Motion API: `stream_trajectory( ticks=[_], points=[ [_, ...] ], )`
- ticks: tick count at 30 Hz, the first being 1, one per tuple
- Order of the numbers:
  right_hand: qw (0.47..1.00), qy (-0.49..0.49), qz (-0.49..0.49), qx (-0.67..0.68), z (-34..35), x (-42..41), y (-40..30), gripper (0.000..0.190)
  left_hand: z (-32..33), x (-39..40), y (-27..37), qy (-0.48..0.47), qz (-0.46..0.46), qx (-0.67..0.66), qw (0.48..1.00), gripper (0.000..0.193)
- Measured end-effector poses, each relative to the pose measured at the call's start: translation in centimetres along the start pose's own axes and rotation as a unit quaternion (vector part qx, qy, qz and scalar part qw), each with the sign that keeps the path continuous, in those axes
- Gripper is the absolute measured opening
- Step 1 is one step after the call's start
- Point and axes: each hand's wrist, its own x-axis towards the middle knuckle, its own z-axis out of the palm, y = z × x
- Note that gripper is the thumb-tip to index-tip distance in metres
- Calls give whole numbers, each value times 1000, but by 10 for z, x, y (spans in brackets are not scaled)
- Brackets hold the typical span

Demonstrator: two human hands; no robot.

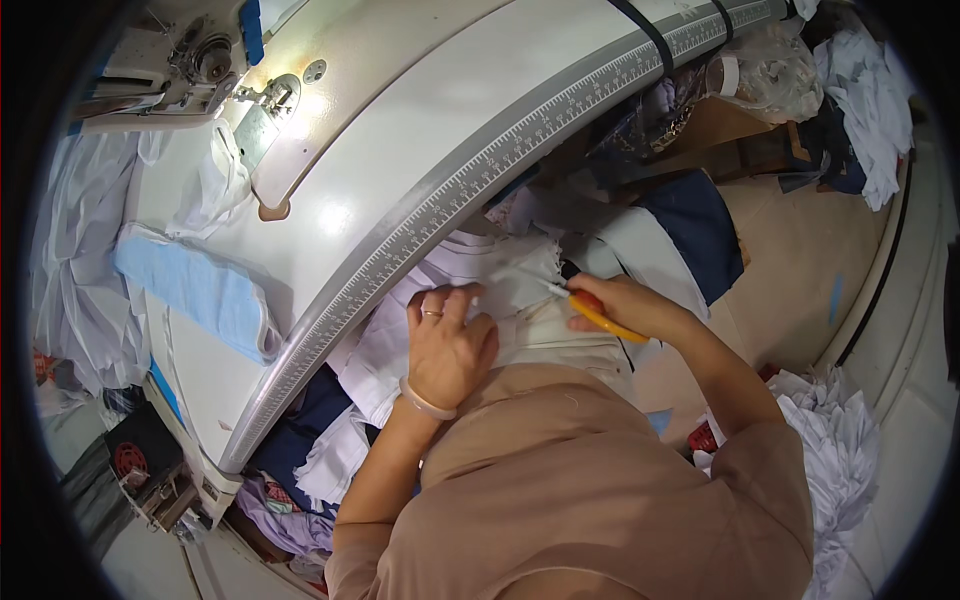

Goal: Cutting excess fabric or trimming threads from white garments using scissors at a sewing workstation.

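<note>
White fabric [525, 277] lies across my lap, its frayed edge towards the scissors. My right hand [615, 304] grips a pair of scissors [607, 322] by their orange and yellow handles. The blades point left over the cloth; the blur hides whether they are parted. To the left, my left hand [454, 330], with a ring and a pale bangle, has its fingers curled onto the same fabric, and their tips are partly hidden. Folded white cloth [367, 360] hangs down under the left forearm.
The sewing table's edge bears a printed ruler [442, 202] just beyond my hands. A lit sewing machine [202, 67] stands at upper left, near a folded light-blue cloth [199, 289]. Navy fabric [694, 232] and white cloth piles [829, 450] lie to the right.
</note>
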Motion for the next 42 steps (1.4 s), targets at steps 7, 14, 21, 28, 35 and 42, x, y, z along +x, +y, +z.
stream_trajectory(
  ticks=[7,14,21,28,35,42],
  points=[
    [948,160,165,221,-12,3,99,30,39,6,-18,31,-89,-178,979,20],
    [952,10,158,263,-20,-45,27,45,49,26,-4,-26,-112,-139,984,24],
    [946,-59,66,310,-24,-65,16,53,57,33,3,4,-62,-135,989,15],
    [936,-58,54,343,-23,-68,16,55,55,30,2,-33,-33,-198,979,12],
    [952,-72,51,293,-28,-68,-7,58,45,24,-5,18,-267,-530,805,16],
    [952,-138,87,257,-29,-70,-21,54,45,23,-5,23,-293,-562,773,17]
  ],
)
